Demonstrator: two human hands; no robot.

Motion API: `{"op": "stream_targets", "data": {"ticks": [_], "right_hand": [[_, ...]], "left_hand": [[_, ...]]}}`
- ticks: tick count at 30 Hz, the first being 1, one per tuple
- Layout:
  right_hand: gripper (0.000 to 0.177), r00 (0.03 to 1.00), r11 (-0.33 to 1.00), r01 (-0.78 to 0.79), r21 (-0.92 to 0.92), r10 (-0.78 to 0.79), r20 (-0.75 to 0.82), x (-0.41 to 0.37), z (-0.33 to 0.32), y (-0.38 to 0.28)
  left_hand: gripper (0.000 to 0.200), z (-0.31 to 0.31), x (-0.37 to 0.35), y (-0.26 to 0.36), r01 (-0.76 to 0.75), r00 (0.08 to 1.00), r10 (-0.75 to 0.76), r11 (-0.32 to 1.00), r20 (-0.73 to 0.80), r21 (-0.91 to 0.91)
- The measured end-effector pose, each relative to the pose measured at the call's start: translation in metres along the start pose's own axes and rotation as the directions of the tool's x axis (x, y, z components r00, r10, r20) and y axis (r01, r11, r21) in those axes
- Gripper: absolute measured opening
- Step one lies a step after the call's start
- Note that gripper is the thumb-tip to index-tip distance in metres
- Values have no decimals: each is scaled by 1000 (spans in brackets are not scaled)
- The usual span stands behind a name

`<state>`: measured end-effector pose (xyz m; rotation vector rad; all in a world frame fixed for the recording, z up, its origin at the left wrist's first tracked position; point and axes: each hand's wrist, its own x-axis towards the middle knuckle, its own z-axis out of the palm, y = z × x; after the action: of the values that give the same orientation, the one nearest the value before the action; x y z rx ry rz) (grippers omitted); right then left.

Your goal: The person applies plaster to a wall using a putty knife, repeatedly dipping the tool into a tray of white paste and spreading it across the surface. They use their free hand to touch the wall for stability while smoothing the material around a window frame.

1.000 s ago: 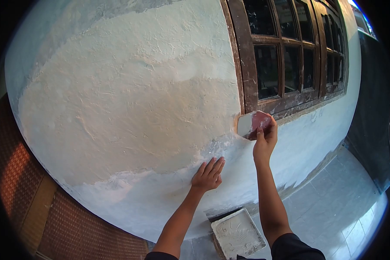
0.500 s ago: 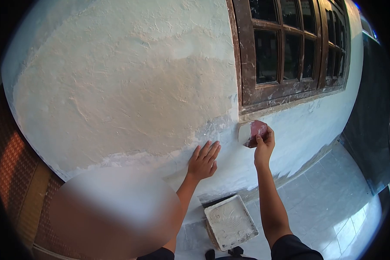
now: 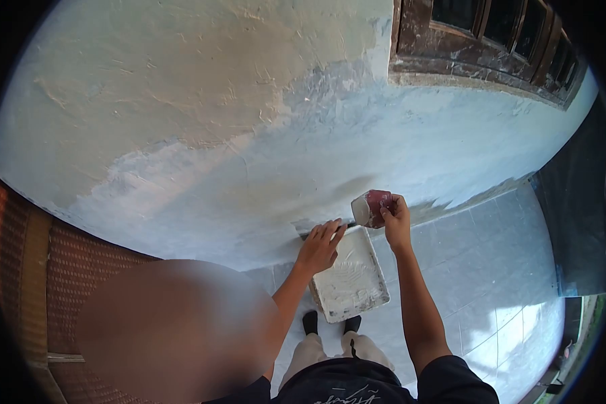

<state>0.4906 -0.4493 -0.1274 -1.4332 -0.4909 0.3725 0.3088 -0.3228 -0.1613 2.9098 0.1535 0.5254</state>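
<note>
My right hand pinches a dark red putty spreader between thumb and fingers. Pale putty coats the left part of its blade. Below it, a putty-smeared white tray lies by the foot of the wall, with a layer of white putty spread inside. My left hand has its fingers stretched out and holds nothing; in this view it overlaps the tray's upper left corner. Ahead is the wall, its lower band smoothed white and its upper left patch rougher and beige.
A brown wooden window frame is set in the wall at upper right. Grey floor tiles extend to the right. Woven brown panels stand at left. A blurred oval hides the lower left, including part of my left arm.
The view has tipped down, bringing my feet into sight. My right hand with the spreader has moved from below the window to over the tray's far end; my left hand has moved beside the tray.
</note>
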Motion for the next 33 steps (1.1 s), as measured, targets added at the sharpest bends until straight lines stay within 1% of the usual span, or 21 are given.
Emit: {"op": "stream_targets", "data": {"ticks": [1,2,3,5,6,7,9,10,11,13,14,16,17,19,23,25,26,28,30,31,33], "right_hand": [[25,1000,1000,-23,-10,24,20,-4,-2,13],[25,995,995,-95,-29,96,37,-7,-7,32],[25,990,991,-132,-35,133,34,-12,-10,45],[27,992,979,-96,-180,109,65,-23,-14,66],[28,989,957,-107,-269,130,68,-28,-16,73],[28,985,952,-136,-273,160,68,-32,-19,83],[26,981,937,-114,-331,159,113,-38,-22,101],[25,981,917,-99,-387,154,115,-40,-24,108],[25,977,912,-121,-392,179,116,-44,-27,116],[20,953,839,-101,-535,236,191,-47,-30,130],[20,950,836,-111,-538,247,188,-46,-33,143],[20,942,863,-45,-503,204,266,-50,-36,168],[20,938,860,-54,-508,218,269,-50,-40,180],[20,911,839,7,-543,219,350,-51,-40,192],[19,882,809,20,-587,262,392,-53,-41,220],[18,852,836,63,-545,240,465,-51,-35,210],[18,849,836,58,-546,247,468,-50,-34,215],[18,851,822,125,-556,200,486,-48,-30,223],[18,840,802,140,-581,215,499,-45,-29,225],[18,831,778,158,-608,228,507,-45,-27,227],[18,834,800,145,-582,218,507,-45,-27,239]], "left_hand": [[67,9,-9,3,38,998,-37,999,58,-23],[68,18,-18,5,61,994,-61,998,90,2],[68,25,-27,8,75,990,-72,997,120,-15],[75,39,-44,13,145,963,-150,989,223,37],[76,44,-52,16,178,951,-185,983,250,49],[76,51,-62,20,189,942,-192,981,275,40],[76,65,-77,26,261,926,-257,965,278,22],[76,72,-85,29,270,918,-263,963,299,15],[77,79,-93,34,289,894,-287,956,343,46],[78,91,-108,38,306,863,-310,949,399,76],[78,97,-113,41,322,849,-319,944,421,67],[78,109,-123,47,348,827,-331,936,454,49],[77,115,-127,50,356,821,-337,933,462,47],[77,124,-137,56,377,804,-351,925,479,44],[76,141,-150,68,419,785,-366,908,500,6],[75,147,-155,73,436,775,-374,900,509,-3],[74,150,-157,76,439,776,-377,898,506,-5],[72,155,-160,80,446,772,-384,895,506,-3],[70,158,-164,82,490,776,-396,868,491,-73],[70,160,-166,83,491,773,-398,868,494,-70],[69,162,-171,87,494,781,-405,866,476,-75]]}}
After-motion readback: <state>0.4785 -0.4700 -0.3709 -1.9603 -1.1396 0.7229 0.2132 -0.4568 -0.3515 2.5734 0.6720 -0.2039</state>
